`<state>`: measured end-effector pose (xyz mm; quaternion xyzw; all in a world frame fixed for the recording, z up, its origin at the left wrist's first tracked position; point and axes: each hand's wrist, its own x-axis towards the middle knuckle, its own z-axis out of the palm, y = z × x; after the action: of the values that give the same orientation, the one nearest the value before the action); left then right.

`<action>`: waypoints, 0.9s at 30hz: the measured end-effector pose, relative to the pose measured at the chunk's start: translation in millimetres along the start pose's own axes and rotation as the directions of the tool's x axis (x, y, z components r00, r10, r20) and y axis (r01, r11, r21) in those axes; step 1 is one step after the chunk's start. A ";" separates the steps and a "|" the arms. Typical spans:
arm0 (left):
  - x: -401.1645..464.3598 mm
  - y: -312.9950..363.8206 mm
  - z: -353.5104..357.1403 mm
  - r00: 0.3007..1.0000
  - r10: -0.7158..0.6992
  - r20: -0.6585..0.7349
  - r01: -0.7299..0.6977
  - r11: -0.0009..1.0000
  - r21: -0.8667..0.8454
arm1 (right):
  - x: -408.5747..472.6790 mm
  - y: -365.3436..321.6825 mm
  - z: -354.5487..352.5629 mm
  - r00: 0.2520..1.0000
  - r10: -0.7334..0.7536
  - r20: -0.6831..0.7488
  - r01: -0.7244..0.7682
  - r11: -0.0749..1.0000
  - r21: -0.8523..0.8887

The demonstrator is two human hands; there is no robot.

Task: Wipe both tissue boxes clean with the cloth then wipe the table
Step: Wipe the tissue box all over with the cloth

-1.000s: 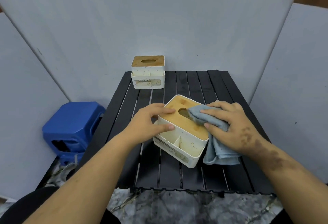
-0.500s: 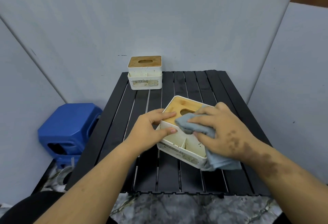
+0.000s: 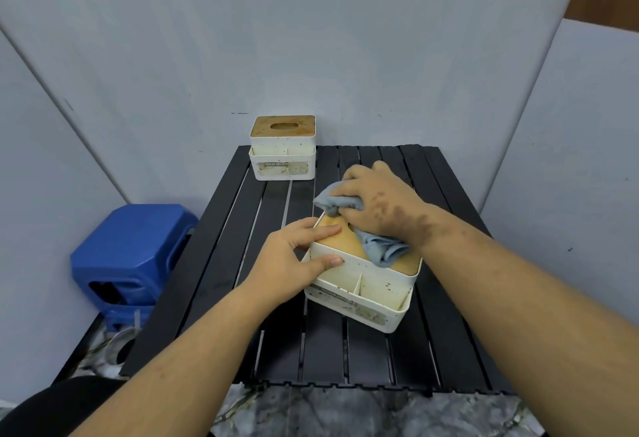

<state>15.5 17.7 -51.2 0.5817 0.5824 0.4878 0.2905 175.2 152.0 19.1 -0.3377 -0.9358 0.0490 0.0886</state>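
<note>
Wood-topped and speckled, the near tissue box (image 3: pixel 361 281) sits at the middle of the black slatted bench (image 3: pixel 214 263), and your cloth (image 3: pixel 377 246) has just travelled. A second ago your right hand (image 3: pixel 375 203) had the blue-grey rag pressed on the lid's near right side; now it has swept up to the far edge of that lid, with part of the cloth bunched in your clenched fingers past the box's back corner and a tail of it trailing across the wood. Your left hand (image 3: pixel 288 260) hasn't let go: fingers on the lid's left edge, thumb pressed to the white side wall, bracing the box against the stroke. So that reads as one full pass over the lid, near to far. Look, though, at the front compartments, still spotted with brown flecks, and the label face still grubby, so this box looks only partly done. The far tissue box (image 3: pixel 283 148) at the bench's back edge stands untouched and just as speckled, and the bench itself is still to come.
</note>
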 end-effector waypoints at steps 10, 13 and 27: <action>-4.9 4.6 3.0 0.999 -0.021 -0.025 0.022 1.000 0.021 | -109.0 67.0 -11.7 0.998 0.065 0.024 -0.068 0.977 0.203; -5.7 6.0 4.4 0.999 -0.014 -0.039 0.016 0.999 0.035 | -135.4 50.1 -2.3 0.999 0.010 -0.033 -0.002 0.967 0.256; 27.5 46.3 -34.8 0.895 -0.105 0.433 -0.161 0.830 0.534 | -108.7 68.4 -4.2 0.999 -0.022 -0.028 0.030 0.943 0.332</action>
<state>-2.0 29.0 9.4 0.7450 0.6080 0.1551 0.2264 300.9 135.0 -1.6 -0.3062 -0.9174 0.2008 0.1558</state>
